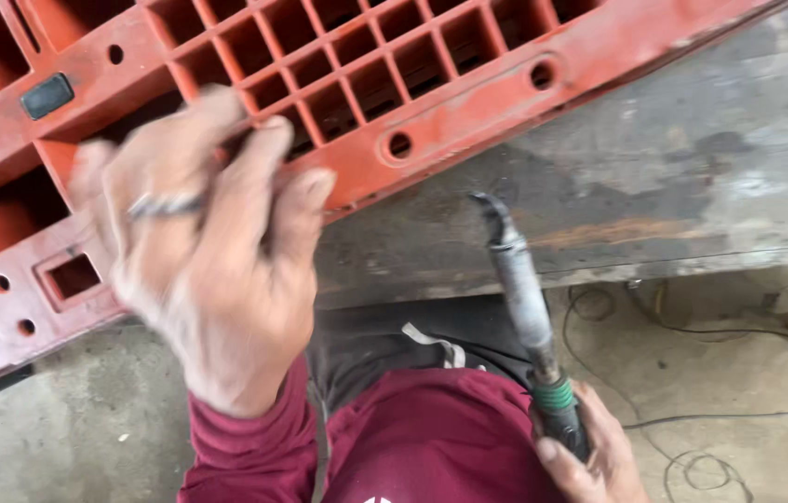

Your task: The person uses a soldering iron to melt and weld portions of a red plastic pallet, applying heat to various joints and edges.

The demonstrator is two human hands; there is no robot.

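1. the red plastic panel (366,84), a ribbed grid with square cells and round holes, lies tilted across the top of the view, its long lower edge running from lower left up to the upper right.
2. that panel rests on a grey, stained workbench slab (673,158); the slab's bare face shows to the right of and below the panel's edge, down to its own front edge.
3. the left hand (203,251) is spread over the panel's lower edge, fingers curled onto the grid ribs, gripping the panel; the hand is motion-blurred and a ring sits on one finger.
4. the right hand (594,456) is clenched around the handle of a hand tool (524,307), a grey shaft with a green ribbed collar near the grip.
5. the tool's dark hooked tip points up, just below the panel's lower edge, over the bare slab and apart from the panel; it stands to the right of the left hand.
6. open slab lies to the right of the tip.
7. below the slab's front edge, thin cables (692,410) loop over the concrete floor (59,419).
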